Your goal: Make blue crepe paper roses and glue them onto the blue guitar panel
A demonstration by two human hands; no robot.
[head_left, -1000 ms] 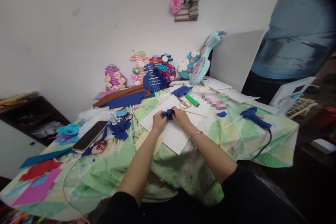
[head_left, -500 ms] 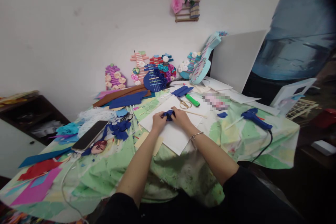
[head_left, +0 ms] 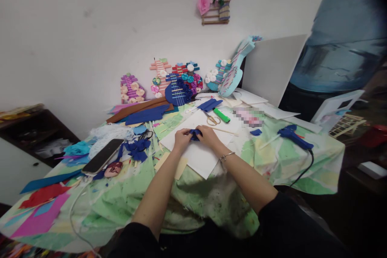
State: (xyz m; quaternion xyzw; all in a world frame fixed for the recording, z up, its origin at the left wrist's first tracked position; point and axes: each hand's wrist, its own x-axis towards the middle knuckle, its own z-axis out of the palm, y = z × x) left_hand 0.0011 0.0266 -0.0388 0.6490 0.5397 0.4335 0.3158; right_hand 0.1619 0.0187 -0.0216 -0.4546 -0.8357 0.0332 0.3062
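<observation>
Both hands meet over a white sheet [head_left: 205, 161], with a small piece of dark blue crepe paper [head_left: 195, 134] between them. My left hand [head_left: 182, 138] pinches its left side, and my right hand [head_left: 207, 136] grips the right side. Fingers cover much of the piece, so its exact shape is partly hidden. Just beyond the hands lie gold-handled scissors [head_left: 213, 120], a green marker-like object [head_left: 221, 115] and a thin wooden stick [head_left: 225, 132]. A flat strip of blue paper [head_left: 209, 105] rests at the sheet's far edge.
A blue glue gun [head_left: 294, 136] with a black cord lies at right. On the left are a phone [head_left: 103, 156] with a white cable, blue scraps [head_left: 138, 150] and coloured paper. Decorated paper guitars [head_left: 175, 90] lean along the wall. A large water bottle [head_left: 338, 36] stands at right.
My hands have drawn slightly closer around the blue crepe paper and turned it, so less of it shows. The things on the table stay put.
</observation>
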